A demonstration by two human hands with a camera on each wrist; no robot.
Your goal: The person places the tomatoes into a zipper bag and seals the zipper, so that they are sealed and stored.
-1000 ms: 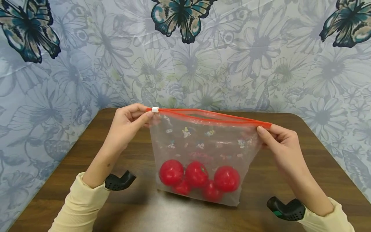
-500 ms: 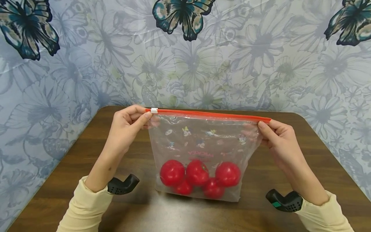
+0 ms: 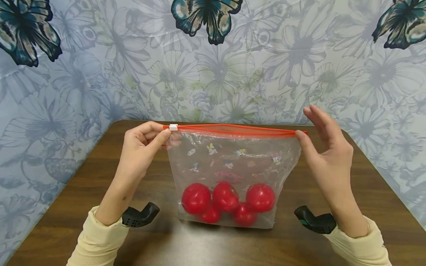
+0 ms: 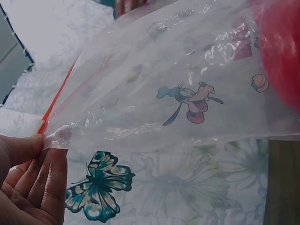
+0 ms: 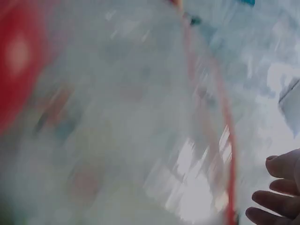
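Observation:
A clear slider zip bag point(image 3: 246, 159) with an orange-red top strip and small cartoon prints stands upright in the head view. Several red tomatoes point(image 3: 196, 198) lie at its bottom. My left hand point(image 3: 141, 147) pinches the top left corner between thumb and fingers, right by the white slider point(image 3: 173, 127). Between the two edges of the strip a narrow gap shows. At the top right corner, my right hand point(image 3: 327, 159) has its fingers spread, the thumb tip beside the strip's end. The right wrist view shows the right hand's fingers point(image 5: 274, 201) extended beside the blurred bag.
The bag's bottom is close over a brown wooden table point(image 3: 66, 221). Black camera mounts point(image 3: 141, 215) sit at both wrists, by cream sleeves point(image 3: 96, 236). Behind the table hangs a floral cloth with teal butterflies point(image 3: 208, 22).
My right hand has let go of the bag's right corner and spread its fingers upward. The strip's edges, together half a second ago, now gape slightly. The left hand keeps its pinch.

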